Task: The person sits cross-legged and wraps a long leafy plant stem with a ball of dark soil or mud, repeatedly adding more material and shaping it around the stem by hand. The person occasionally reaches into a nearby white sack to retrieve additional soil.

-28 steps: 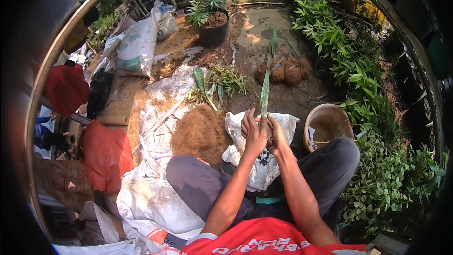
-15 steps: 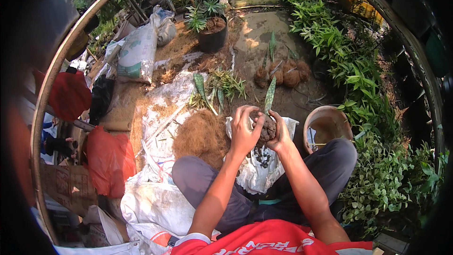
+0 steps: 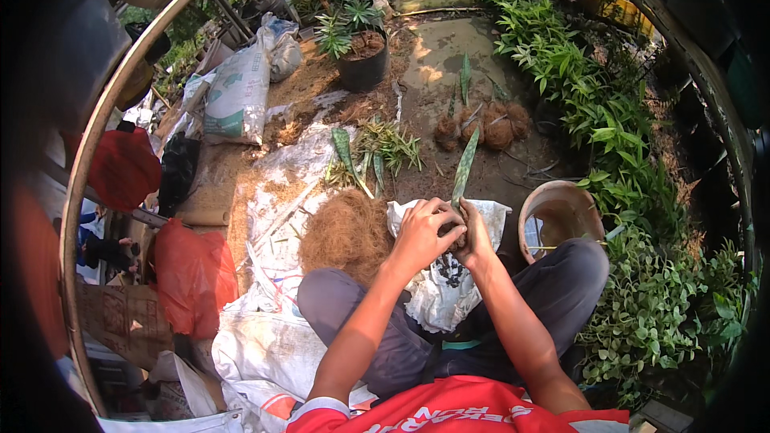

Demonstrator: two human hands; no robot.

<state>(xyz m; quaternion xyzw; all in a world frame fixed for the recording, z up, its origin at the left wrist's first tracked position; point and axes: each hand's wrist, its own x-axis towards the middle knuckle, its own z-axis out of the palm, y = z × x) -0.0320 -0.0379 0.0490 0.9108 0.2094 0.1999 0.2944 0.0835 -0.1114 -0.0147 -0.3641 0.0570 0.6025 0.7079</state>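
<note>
So the long green leaf (image 3: 464, 168) is pointing up and away between the 2 hands, its long axis leaning slightly right. The right hand (image 3: 476, 236) is sitting nearer, holding around its base. The left hand (image 3: 425, 232) is keeping bent fingers just beside it; can't tell if they're gripping, since they're hiding the root end. A white sheet (image 3: 431, 309) is lying underneath.

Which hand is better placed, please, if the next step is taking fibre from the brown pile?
Probably the left hand: it is nearer to the brown fibre pile. The right hand is farther away, near the base of the green leaf.
</note>
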